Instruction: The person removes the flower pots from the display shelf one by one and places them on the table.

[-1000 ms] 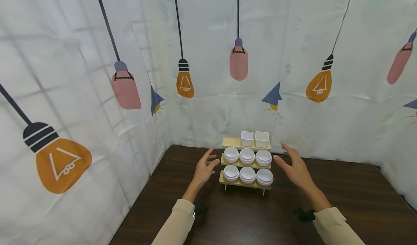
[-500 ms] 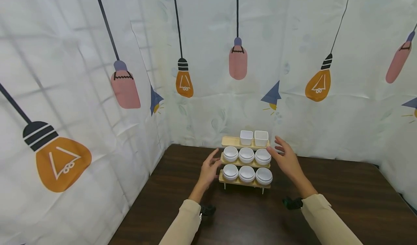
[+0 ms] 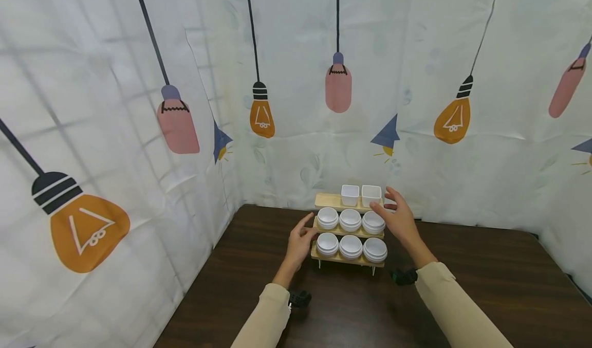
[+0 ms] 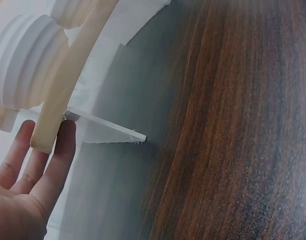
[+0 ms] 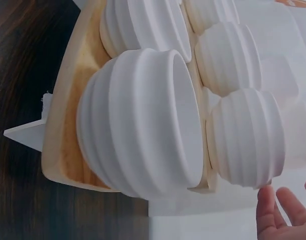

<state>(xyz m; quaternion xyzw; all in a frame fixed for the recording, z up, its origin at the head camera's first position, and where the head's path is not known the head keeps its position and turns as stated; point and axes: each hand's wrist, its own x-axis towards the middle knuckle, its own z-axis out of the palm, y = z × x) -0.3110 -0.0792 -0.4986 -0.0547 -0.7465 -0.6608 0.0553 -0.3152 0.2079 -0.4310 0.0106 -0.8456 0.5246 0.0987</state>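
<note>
A three-tier wooden stand [image 3: 327, 201] with white legs [image 4: 110, 126] stands on the table. Round ribbed white bowls [image 5: 138, 122] fill its lower two tiers, and two square white cups [image 3: 350, 196] sit on the top one. At the stand's left end is my left hand [image 3: 298, 242]; in the left wrist view its fingertips are right at the end of a wooden board [image 4: 60, 95], beside a leg. My right hand [image 3: 401, 223] is at the stand's right side, fingers spread, its thumb overlapping the right square cup's lower edge. In the right wrist view, fingertips [image 5: 266, 195] come up close beside a middle-tier bowl.
The stand is near the back edge of a dark brown wooden table [image 3: 485, 276]. White curtains [image 3: 296, 158] printed with lamps and bulbs hang behind and on the left. A dark wrist device [image 3: 300, 299] shows below each hand.
Both hands have moved inward to the two ends of the stand, the right one travelling left and slightly upward. The stand, bowls and cups have stayed in place.
</note>
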